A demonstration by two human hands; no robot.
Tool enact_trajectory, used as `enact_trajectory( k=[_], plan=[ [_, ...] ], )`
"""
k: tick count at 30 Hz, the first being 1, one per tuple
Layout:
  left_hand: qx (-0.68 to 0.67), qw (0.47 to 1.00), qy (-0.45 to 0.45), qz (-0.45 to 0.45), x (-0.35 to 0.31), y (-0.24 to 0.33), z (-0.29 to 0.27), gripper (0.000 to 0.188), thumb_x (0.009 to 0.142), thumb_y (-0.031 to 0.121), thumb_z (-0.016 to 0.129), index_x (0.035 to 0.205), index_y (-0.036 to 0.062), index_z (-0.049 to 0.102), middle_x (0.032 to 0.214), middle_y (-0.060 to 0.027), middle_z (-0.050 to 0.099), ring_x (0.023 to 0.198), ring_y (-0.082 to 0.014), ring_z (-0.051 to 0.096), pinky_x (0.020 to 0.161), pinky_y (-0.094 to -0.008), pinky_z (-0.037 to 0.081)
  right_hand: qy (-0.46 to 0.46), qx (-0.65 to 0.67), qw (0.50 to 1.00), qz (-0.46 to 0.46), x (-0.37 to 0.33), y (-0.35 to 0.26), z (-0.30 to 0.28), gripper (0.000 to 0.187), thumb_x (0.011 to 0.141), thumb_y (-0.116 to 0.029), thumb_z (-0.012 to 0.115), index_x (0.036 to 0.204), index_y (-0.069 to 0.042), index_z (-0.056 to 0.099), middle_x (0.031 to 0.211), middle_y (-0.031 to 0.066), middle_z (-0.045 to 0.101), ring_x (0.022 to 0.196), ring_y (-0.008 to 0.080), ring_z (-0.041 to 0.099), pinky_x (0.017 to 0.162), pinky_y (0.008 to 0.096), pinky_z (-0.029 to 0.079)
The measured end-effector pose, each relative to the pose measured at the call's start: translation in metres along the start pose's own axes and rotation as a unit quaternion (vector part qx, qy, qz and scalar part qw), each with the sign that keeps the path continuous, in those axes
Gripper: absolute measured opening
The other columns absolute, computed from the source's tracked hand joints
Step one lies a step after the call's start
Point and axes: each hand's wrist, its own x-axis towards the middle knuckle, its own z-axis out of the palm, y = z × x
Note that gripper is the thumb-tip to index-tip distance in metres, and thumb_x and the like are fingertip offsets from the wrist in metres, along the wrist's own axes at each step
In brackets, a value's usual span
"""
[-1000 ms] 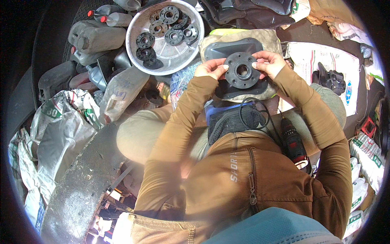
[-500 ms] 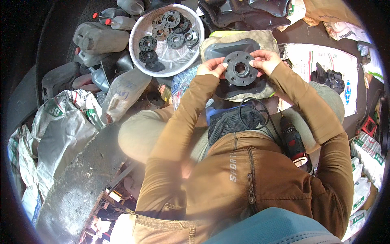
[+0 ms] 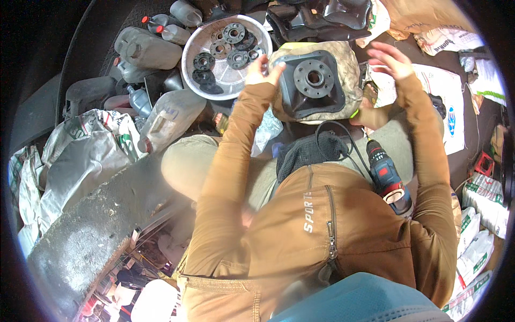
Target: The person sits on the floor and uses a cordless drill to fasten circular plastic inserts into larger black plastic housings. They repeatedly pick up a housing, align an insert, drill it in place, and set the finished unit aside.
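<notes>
A round dark metal flange (image 3: 314, 78) with a central hole and small bolt holes lies flat on a black moulded plate (image 3: 295, 102) with a squarish outline. That plate rests on a stained beige pad (image 3: 348, 67) in front of me. My left hand (image 3: 263, 74) is at the plate's left edge, thumb and fingers apart; whether the thumb touches the plate I cannot tell. To the right, above the pad's side, my right hand (image 3: 391, 61) is lifted away with its fingers spread and nothing in it.
Several similar flanges sit in a white mesh basket (image 3: 233, 86) at the far left. A corded-looking drill (image 3: 383, 172) lies by my right thigh. Grey plastic jugs (image 3: 147, 49) crowd the left, black moulded parts (image 3: 316, 24) the back, and a white sack (image 3: 453, 94) the right.
Both hands have let go of the flange, which now rests centred on the black plate. The plate looks turned and shifted. My hands have moved apart, left and right.
</notes>
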Motion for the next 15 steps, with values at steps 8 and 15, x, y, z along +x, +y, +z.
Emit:
enact_trajectory(
  k=[8, 15],
  plan=[
    [0.145, 0.954, 0.082, 0.249, -0.02, 0.058, -0.029, 0.063, 0.072, 0.028, 0.076, 0.12, -0.0044, 0.052, 0.117, -0.0199, 0.054, 0.107, -0.0281, 0.053, 0.095, -0.0368, 0.041, -0.356, -0.303, 0.866, 0.176, -0.222, 0.005, -0.072, 0.054, 0.065, -0.006, 0.063, 0.117, 0.001, 0.047, 0.098, 0.0116, 0.057, 0.088, 0.0219, 0.059, 0.077, 0.0319, 0.049],
    [0.167, 0.95, 0.056, 0.257, -0.042, 0.081, -0.021, 0.067, 0.068, 0.033, 0.075, 0.12, 0.0003, 0.051, 0.121, -0.0202, 0.049, 0.113, -0.0361, 0.043, 0.097, -0.0421, 0.037, 0.054, -0.501, 0.861, -0.067, -0.297, 0.104, -0.014, 0.054, 0.066, -0.013, 0.071, 0.113, 0.001, 0.047, 0.101, 0.018, 0.053, 0.095, 0.0329, 0.056, 0.08, 0.0362, 0.047]
  ],
)
